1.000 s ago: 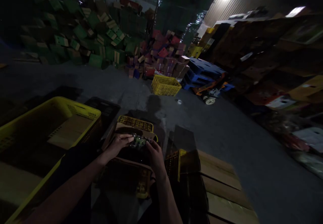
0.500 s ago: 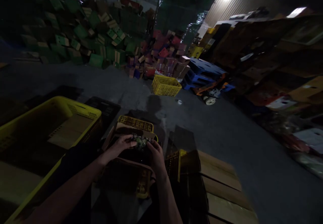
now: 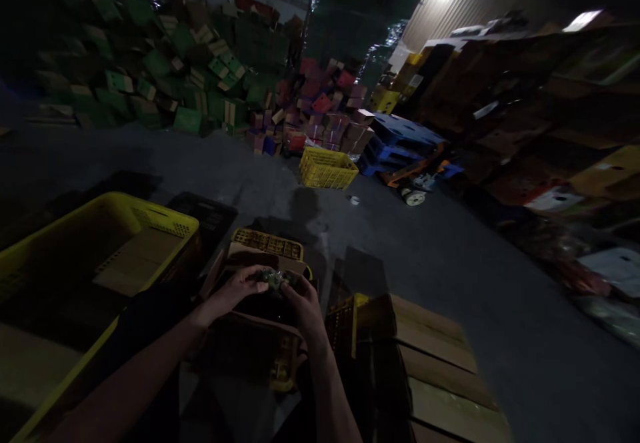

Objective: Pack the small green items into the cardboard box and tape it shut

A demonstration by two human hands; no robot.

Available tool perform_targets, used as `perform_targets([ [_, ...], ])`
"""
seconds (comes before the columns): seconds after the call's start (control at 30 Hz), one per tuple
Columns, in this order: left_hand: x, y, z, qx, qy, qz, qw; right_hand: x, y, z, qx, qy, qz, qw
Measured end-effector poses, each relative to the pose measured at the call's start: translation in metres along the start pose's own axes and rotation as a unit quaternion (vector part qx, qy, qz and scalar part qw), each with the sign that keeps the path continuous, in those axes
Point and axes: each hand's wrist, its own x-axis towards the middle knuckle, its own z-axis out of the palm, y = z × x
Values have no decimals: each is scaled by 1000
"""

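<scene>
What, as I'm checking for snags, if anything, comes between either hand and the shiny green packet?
Nothing visible does: the left hand and right hand both have fingers on the shiny green packet, above the open cardboard box.

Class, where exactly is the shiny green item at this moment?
In the head view, left of and below centre, the shiny green item is held between the left hand and the right hand, over the open cardboard box.

The packet [image 3: 275,279] looks glossy; the carton beneath [image 3: 246,252], matt cardboard.
</scene>
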Motion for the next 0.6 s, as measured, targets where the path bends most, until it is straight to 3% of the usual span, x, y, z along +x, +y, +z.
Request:
perform_targets([
  [0.2,2,-14,-2,-72,-24,-36,996,-1,1,-3,-42,12,-42,998],
  [0.4,-3,-6,3,-118,-12,-67,991,-1,-1,-3,-60,-6,-64,996],
  [0.6,3,-9,3,-97,70,-67,991,-2,-7,3,-80,-27,-53,995],
])
